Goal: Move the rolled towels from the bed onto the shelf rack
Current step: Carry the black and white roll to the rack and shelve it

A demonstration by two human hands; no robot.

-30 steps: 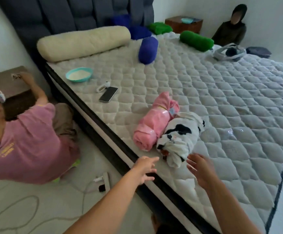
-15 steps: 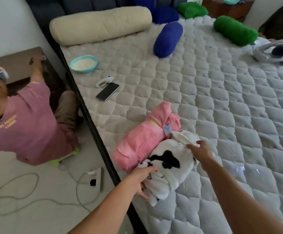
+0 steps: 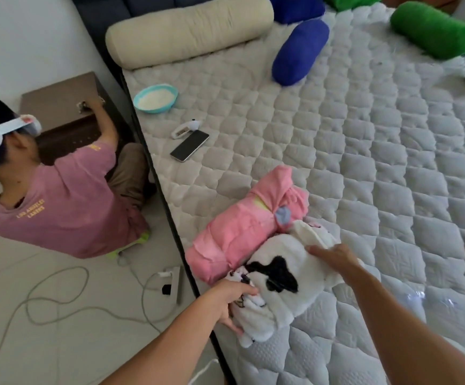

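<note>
Head view, lower centre of the frame: both hands have closed in on the white towel with black patches, which half a second ago they were only reaching and a second ago had not touched at all. The left hand now has its fingers curled around the near end of the roll at the mattress edge, gripping the fabric; the right hand lies over the far end with fingers bent onto the pile, though whether they pinch the cloth or merely press on it cannot be told. The white roll lies on the bed, touching the pink rolled towel along its upper-left side; the pink roll is untouched. Further rolled pieces in blue and green lie well apart toward the top of the frame, beside a cream bolster. A phone and a teal bowl lie near the left mattress edge. At the left, a second person in a pink shirt sits on the floor. The shelf rack is not in view. Judged from this contact, the grasp is just established and the lift of the first towel is the step in hand; no towel appears to have left the bed.
</note>
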